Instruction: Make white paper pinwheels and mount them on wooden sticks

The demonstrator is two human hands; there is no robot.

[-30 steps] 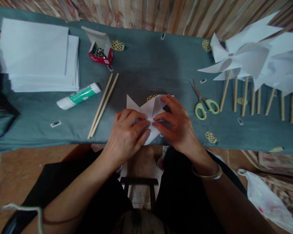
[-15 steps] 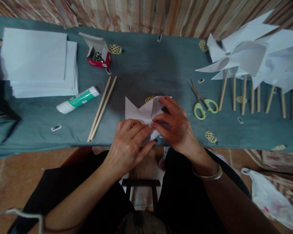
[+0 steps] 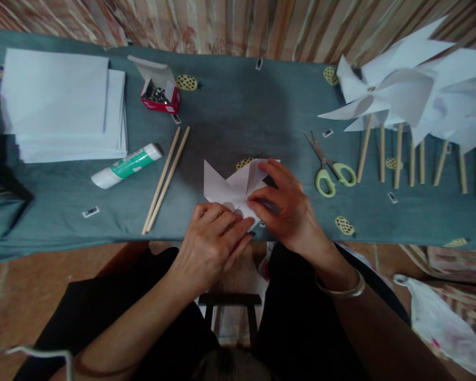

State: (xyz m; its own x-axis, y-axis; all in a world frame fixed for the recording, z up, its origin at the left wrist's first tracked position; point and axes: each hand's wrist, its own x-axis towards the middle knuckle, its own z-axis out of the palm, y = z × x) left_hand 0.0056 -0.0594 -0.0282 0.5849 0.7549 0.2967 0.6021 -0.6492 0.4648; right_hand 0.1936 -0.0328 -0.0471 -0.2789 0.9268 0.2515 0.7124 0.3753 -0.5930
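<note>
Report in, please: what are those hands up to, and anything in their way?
Left hand holding near edge of folded white paper. Right hand pinching near its centre. Nothing seen in the way: scissors and two sticks lie apart.

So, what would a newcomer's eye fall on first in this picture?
Probably the large cluster of white pinwheels on the right of the green cloth. Next, the left hand and right hand touching a folded white paper by the near edge. The open red box, toward the back left, also stands out.
</note>
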